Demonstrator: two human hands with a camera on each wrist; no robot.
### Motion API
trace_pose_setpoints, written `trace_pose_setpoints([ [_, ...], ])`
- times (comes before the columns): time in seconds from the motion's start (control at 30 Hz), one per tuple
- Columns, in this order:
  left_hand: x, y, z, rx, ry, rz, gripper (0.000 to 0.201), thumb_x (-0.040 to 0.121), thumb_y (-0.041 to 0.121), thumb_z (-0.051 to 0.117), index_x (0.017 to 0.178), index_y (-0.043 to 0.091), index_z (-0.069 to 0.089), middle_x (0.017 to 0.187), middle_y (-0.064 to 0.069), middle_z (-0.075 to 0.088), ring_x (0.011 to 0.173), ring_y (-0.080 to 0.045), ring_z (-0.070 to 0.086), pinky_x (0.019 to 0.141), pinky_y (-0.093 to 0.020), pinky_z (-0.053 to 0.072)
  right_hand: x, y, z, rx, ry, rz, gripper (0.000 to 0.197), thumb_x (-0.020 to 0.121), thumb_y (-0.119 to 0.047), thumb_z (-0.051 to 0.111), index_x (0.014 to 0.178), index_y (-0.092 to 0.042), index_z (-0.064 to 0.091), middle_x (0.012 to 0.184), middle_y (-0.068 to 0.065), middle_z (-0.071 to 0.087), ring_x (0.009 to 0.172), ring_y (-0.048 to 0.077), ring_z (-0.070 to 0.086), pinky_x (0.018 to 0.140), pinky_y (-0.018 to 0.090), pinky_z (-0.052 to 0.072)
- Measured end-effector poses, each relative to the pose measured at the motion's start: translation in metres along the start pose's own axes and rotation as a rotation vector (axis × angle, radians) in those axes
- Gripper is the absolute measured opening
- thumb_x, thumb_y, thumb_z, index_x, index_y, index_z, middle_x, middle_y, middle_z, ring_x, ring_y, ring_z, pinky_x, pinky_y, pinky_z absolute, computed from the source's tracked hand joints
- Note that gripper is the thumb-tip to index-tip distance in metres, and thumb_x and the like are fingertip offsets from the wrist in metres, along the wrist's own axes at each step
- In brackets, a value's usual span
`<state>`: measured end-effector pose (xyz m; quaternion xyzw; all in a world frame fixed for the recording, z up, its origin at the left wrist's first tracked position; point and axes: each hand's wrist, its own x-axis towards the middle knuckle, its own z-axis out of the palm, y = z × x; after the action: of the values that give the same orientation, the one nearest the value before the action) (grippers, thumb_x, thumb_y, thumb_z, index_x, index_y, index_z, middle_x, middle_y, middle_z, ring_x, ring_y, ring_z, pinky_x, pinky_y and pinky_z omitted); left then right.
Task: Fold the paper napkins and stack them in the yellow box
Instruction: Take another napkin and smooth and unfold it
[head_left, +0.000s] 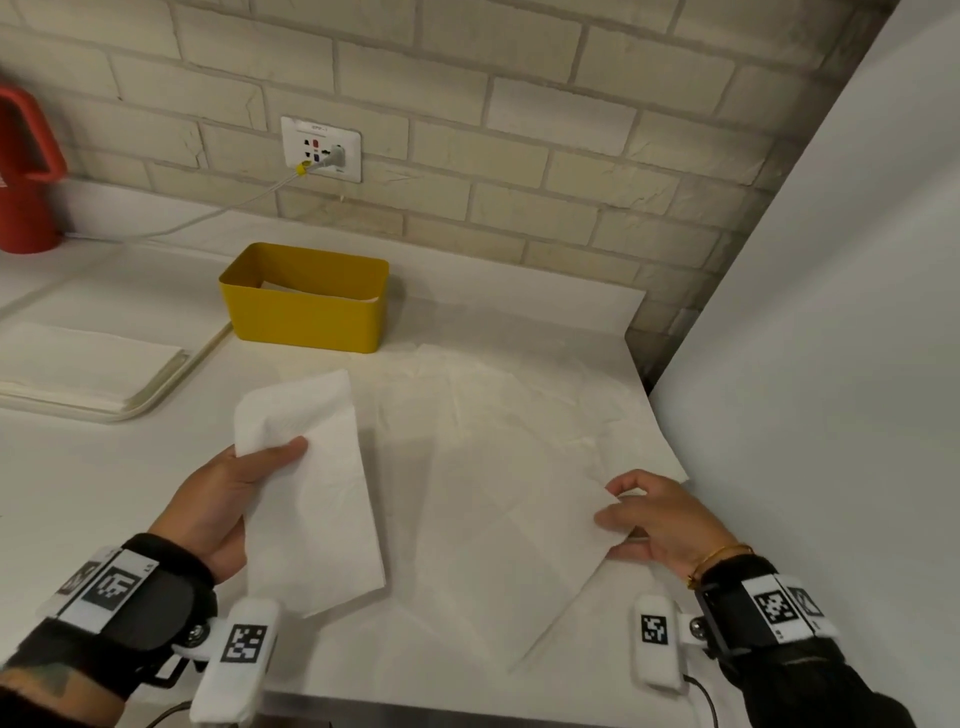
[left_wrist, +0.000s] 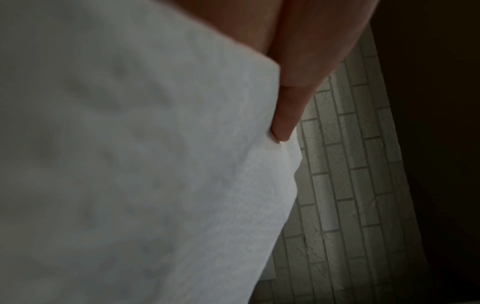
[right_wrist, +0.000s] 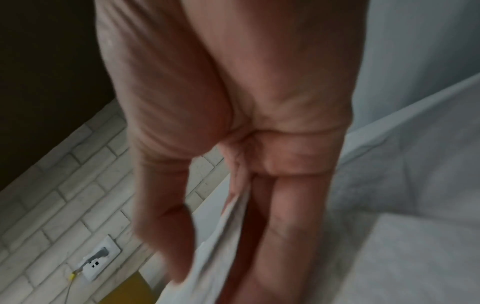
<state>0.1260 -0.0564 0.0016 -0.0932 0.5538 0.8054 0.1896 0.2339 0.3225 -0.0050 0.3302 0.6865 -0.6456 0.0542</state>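
On the left of the table (head_left: 78, 493) a tray (head_left: 156, 387) carries flat unfolded napkins (head_left: 78, 364), kept within reach. The left hand (head_left: 228, 499) holds a folded napkin (head_left: 311, 493), thumb pinched over it, apparently bound for the yellow box (head_left: 306, 312) behind. The right hand (head_left: 660, 519) pinches the edge of an open napkin (head_left: 493, 493), probably to begin folding it.

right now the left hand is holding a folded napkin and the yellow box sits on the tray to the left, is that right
Not quite. The left hand does hold a folded napkin, but the yellow box stands on the counter, beside the tray and to its right, not on it. The head view shows this.
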Motion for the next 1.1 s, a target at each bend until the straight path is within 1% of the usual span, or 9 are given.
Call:
trace_pose_setpoints([
  [0.17,0.0,-0.003,0.012,0.016,-0.034,-0.011,0.02,0.097,0.011,0.058,0.114,0.012,0.068,0.092,-0.009,0.079,0.074,-0.023,0.077,0.076,-0.043,0.051,-0.006,-0.008,-0.001,-0.148,-0.116,0.082,0.053,0.073,-0.009,0.089,0.119,-0.013,0.063,0.113,0.018,0.073,0.092,0.033,0.075,0.074,0.045,0.062],
  [0.33,-0.001,-0.002,0.007,0.01,-0.035,-0.004,0.025,0.095,0.012,0.059,0.119,0.011,0.067,0.099,-0.01,0.079,0.08,-0.024,0.077,0.075,-0.041,0.053,-0.009,-0.008,0.01,-0.216,-0.199,0.075,0.068,0.078,0.003,0.082,0.133,-0.019,0.05,0.106,0.02,0.074,0.077,0.035,0.073,0.074,0.047,0.063],
  [0.5,-0.001,-0.001,-0.005,-0.017,-0.006,0.001,0.034,0.09,0.014,0.063,0.124,0.011,0.066,0.11,-0.011,0.077,0.089,-0.026,0.077,0.073,-0.04,0.057,-0.007,-0.034,0.033,0.055,-0.227,-0.057,0.066,0.088,0.004,0.069,0.143,-0.019,0.041,0.089,0.022,0.074,0.066,0.028,0.072,0.061,0.036,0.062],
  [0.57,0.0,-0.002,-0.006,-0.022,-0.008,-0.002,0.045,0.084,0.016,0.066,0.129,0.01,0.065,0.117,-0.014,0.074,0.093,-0.028,0.076,0.076,-0.042,0.056,0.001,-0.042,0.048,0.157,-0.192,-0.078,0.063,0.092,0.001,0.066,0.145,-0.017,0.037,0.091,0.024,0.075,0.072,0.029,0.074,0.063,0.036,0.062],
  [0.73,-0.002,0.0,-0.011,-0.032,-0.029,0.0,0.048,0.082,0.016,0.066,0.13,0.008,0.064,0.108,-0.012,0.077,0.087,-0.027,0.077,0.062,-0.034,0.062,0.013,-0.048,0.074,0.172,-0.119,-0.125,0.056,0.095,-0.021,0.07,0.141,-0.02,0.038,0.099,0.02,0.076,0.088,0.036,0.075,0.078,0.042,0.062],
  [0.83,-0.004,0.002,-0.019,-0.062,-0.02,0.011,0.049,0.082,0.015,0.066,0.13,0.007,0.064,0.109,-0.013,0.076,0.087,-0.027,0.077,0.061,-0.034,0.062,0.01,-0.05,0.069,-0.139,-0.023,-0.353,0.039,0.092,-0.017,0.073,0.127,-0.022,0.057,0.094,0.008,0.078,0.084,0.026,0.076,0.079,0.037,0.062],
  [0.93,-0.005,0.003,-0.023,-0.076,-0.02,0.008,0.041,0.087,0.013,0.063,0.128,0.007,0.065,0.106,-0.012,0.077,0.085,-0.027,0.077,0.061,-0.034,0.062,0.005,-0.045,0.066,-0.695,-0.145,-0.61,0.028,0.089,-0.014,0.073,0.111,-0.029,0.068,0.099,-0.004,0.074,0.093,0.013,0.07,0.083,0.027,0.057],
  [1.03,-0.006,0.004,-0.022,-0.061,-0.027,0.002,0.027,0.097,0.01,0.057,0.122,0.009,0.066,0.099,-0.01,0.078,0.081,-0.024,0.077,0.065,-0.036,0.06,0.007,-0.029,0.076,-1.242,-0.343,-0.697,0.032,0.091,-0.022,0.067,0.121,-0.031,0.066,0.126,-0.013,0.061,0.117,0.007,0.053,0.103,0.028,0.043],
  [1.1,-0.006,0.004,-0.021,-0.047,-0.038,-0.002,0.029,0.095,0.011,0.058,0.124,0.009,0.066,0.102,-0.01,0.078,0.084,-0.025,0.077,0.066,-0.036,0.06,0.011,-0.023,0.081,-1.478,-0.364,-0.747,0.037,0.093,-0.027,0.06,0.13,-0.032,0.06,0.138,-0.014,0.049,0.127,0.009,0.043,0.109,0.03,0.034],
])
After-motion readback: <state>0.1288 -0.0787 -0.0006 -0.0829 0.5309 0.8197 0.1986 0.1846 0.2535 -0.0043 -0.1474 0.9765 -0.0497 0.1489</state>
